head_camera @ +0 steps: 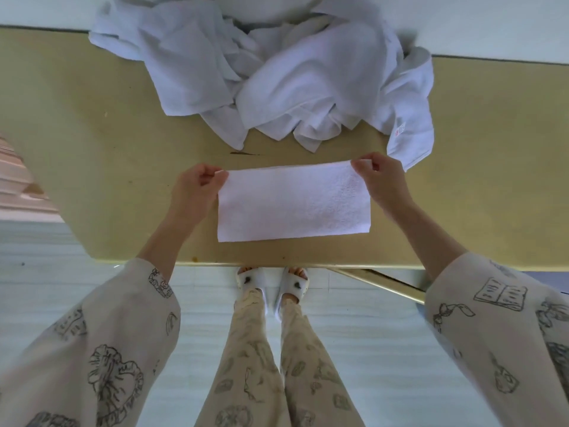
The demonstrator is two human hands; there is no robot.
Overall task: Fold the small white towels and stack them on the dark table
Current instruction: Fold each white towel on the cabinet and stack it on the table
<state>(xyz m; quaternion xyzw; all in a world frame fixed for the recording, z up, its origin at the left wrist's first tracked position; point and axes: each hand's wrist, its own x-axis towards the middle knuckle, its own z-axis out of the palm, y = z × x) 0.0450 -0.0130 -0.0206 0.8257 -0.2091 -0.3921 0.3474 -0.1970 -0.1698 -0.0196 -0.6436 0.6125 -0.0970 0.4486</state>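
A small white towel (294,203) lies flat on the tan table (92,143), folded into a long rectangle near the front edge. My left hand (197,186) pinches its far left corner. My right hand (380,177) pinches its far right corner. Both corners are lifted slightly off the table. Behind it, a heap of crumpled white towels (277,72) covers the middle and back of the table.
One towel with a small red label (400,131) hangs out of the heap at the right, close to my right hand. The table's front edge runs just above my feet (272,278). A pale floor lies below, with a striped surface at the far left.
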